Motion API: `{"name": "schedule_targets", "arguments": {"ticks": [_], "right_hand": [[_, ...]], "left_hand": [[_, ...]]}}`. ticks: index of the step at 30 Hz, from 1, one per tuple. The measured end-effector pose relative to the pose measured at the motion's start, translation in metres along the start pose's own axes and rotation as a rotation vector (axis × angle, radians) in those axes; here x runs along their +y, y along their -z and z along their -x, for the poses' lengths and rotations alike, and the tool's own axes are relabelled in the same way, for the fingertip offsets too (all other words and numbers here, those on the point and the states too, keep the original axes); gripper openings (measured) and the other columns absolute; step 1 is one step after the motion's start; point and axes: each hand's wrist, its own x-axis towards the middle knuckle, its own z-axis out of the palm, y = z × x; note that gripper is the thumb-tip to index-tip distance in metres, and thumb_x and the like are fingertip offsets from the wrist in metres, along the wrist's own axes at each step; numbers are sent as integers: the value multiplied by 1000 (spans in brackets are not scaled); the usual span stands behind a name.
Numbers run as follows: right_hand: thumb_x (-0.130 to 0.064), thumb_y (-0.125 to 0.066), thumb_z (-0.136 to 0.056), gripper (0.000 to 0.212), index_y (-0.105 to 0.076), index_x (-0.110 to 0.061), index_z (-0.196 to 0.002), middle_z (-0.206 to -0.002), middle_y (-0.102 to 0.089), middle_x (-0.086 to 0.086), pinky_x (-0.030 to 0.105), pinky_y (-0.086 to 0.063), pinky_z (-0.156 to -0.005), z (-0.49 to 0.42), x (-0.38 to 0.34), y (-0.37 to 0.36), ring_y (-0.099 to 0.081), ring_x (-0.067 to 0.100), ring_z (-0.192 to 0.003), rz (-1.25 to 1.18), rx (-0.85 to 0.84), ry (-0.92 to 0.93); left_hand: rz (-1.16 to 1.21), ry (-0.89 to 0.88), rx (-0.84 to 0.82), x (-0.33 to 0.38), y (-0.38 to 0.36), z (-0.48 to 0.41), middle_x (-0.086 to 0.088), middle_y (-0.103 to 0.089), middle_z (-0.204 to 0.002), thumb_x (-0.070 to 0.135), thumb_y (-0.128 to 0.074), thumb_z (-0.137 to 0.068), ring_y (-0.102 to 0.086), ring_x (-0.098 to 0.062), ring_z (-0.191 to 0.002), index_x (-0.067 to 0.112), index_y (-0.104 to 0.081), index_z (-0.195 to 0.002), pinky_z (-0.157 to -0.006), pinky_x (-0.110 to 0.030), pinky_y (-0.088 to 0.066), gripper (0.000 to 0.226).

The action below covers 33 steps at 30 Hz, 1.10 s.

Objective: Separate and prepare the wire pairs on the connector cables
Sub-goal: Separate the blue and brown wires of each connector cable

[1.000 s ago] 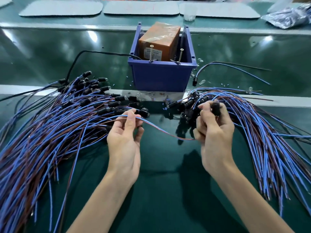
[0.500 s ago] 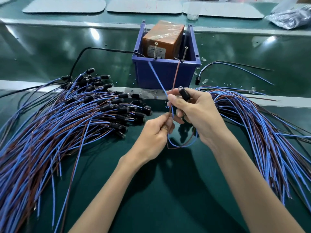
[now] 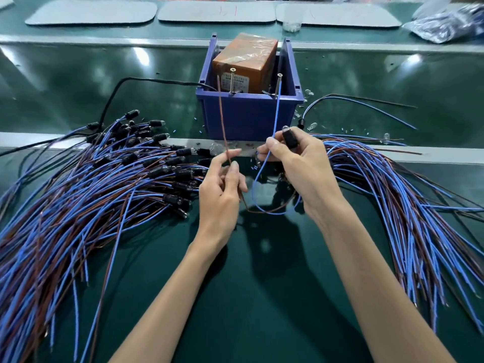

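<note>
Bare green worktop (image 3: 262, 284) on the near side of both grips, between the forearms: open passage. Left of the left grip (image 3: 222, 189): dense wire pile (image 3: 91, 192), just beside it. Right of the right grip (image 3: 296, 169): second pile (image 3: 406, 205), close. Ahead of both: blue bin (image 3: 248, 116), near. The brown wire (image 3: 222, 119) pinched in the left grip and the blue wire (image 3: 276, 111) pinched in the right stand up across the bin front, with a gap between. Their slack loop (image 3: 269, 212) sags between the grips.

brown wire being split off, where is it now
Head view, just left of centre: the brown wire is pinched in the left hand and rises in front of the blue bin.
</note>
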Motion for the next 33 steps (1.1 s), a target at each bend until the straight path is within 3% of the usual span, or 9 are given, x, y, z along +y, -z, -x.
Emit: {"name": "schedule_targets", "arguments": {"ticks": [4,7,11,17,25,33], "right_hand": [[-2,-53,-95,17,-59,-18,-95,-69,-72,-1,25,-55,-73,2,0,-1,-73,21,-67,-83,-52,29],[-2,-50,-95,21,-59,-20,-102,-65,-69,-1,31,-58,-74,3,-2,-1,-71,22,-61,-77,-31,58],[-9,-48,-99,15,-60,-16,-94,-61,-64,2,23,-54,-57,5,-4,-2,-67,20,-53,-108,21,95],[-8,-49,-96,17,-61,-14,-86,-53,-61,-3,21,-46,-45,-13,-22,-1,-55,14,-39,-98,115,104],[-6,-46,-94,23,-60,-14,-78,-48,-55,-3,22,-38,-44,-39,-24,0,-43,12,-36,-171,254,33],[-7,-48,-92,22,-62,-13,-77,-45,-55,-2,19,-39,-42,-41,-18,3,-46,14,-38,-112,194,9]], "left_hand": [[16,6,22,1,-2,-2,11,-48,-56,16,-44,-101,-42,-4,-54,28,-59,-111,-58,-18,-38,22],[54,17,67,3,-5,-5,10,-48,-54,14,-47,-100,-41,-4,-52,26,-61,-115,-56,-16,-37,23],[98,4,150,7,-16,-17,7,-47,-54,12,-48,-100,-41,-2,-49,21,-61,-114,-55,-14,-36,21],[125,-60,288,14,-32,-43,15,-45,-46,19,-41,-101,-40,-2,-45,22,-59,-107,-52,-15,-35,19],[46,-68,288,-11,-42,-42,14,-43,-48,23,-41,-98,-35,-8,-45,20,-61,-110,-52,-29,-32,25],[60,-41,262,-9,-41,-44,16,-43,-44,21,-40,-99,-36,-4,-42,24,-58,-108,-51,-27,-32,21]]}}
